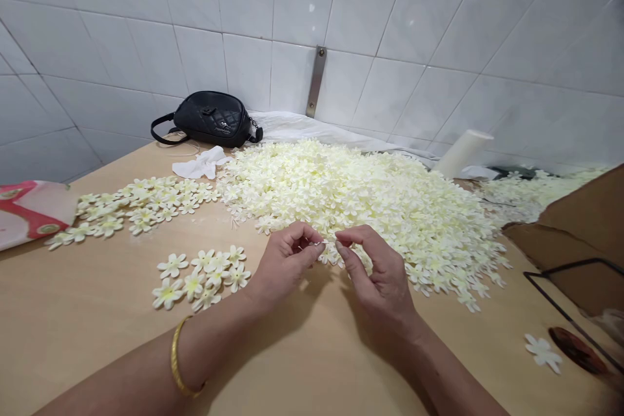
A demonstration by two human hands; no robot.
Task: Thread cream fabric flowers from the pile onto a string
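Note:
Above the front edge of a large heap of pale yellow-white artificial flowers (341, 182), my two hands face each other with fingertips a small gap apart. My left hand (287, 260), below a gold bangle (176, 357) on the wrist, is closed in a pinch. Thumb and index finger of my right hand (380, 273) are pinched too. Whatever lies between the fingertips is too small to make out against the heap. Left of my hands, a small group of five-petalled flowers (194, 283) lies on the wooden table (273, 370).
More flowers (146, 198) spread at the left beside a red and white bag (34, 211). A black handbag (212, 118) and a crumpled tissue (201, 162) lie behind. A white roll (463, 151) leans at the back. Brown cardboard (580, 234) and a lone flower (543, 352) are at right.

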